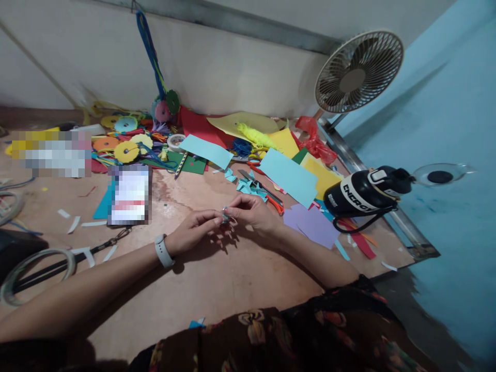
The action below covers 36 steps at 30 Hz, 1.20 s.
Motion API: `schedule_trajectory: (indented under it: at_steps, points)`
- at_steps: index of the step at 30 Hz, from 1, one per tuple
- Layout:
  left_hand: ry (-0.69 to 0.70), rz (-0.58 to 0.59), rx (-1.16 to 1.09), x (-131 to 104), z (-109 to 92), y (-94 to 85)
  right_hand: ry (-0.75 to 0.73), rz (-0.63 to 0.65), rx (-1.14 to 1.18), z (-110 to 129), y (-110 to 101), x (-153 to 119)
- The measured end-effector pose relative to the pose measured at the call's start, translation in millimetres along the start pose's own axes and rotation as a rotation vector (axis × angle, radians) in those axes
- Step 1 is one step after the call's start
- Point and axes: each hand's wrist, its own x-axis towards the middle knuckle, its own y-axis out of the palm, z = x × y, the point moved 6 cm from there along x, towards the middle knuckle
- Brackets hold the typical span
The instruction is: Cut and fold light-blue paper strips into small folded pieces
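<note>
Seemingly, both hands (221, 221) fingertip to fingertip, pinching a small light-blue piece (225, 217), forearms converging.

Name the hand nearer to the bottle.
Right. The right hand is left of the bottle, across a gap; the left hand is farther left.

To the right of the right hand (256, 214) is a black bottle (354, 195) with a looped strap; farther off, behind the bottle, a round fan (352, 81); left of the left hand (194, 230), a phone (129, 199), its screen blurred; nearer the body, a clear ring (72, 263).
</note>
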Motion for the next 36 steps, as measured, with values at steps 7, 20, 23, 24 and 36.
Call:
schedule_trajectory:
  at_steps: [7, 20, 23, 24, 36]
  points:
    - [-0.120, 0.091, -0.149, -1, 4, 5.2, 0.104, 0.112, 0.127, -5, 8, 0]
    - [-0.147, 0.112, -0.160, 0, 3, 7.1, 0.124, 0.100, 0.093, -5, 10, -6]
    - [-0.121, 0.093, -0.096, 0, 2, 6.6, 0.124, 0.077, 0.049, -7, 7, -5]
    - [-0.111, 0.089, -0.074, 0, 1, 6.2, 0.120, 0.071, 0.035, -8, 7, -5]
    - [0.039, -0.072, -0.012, -1, -2, -3.3, -0.005, -0.066, -0.124, 3, 2, -4]
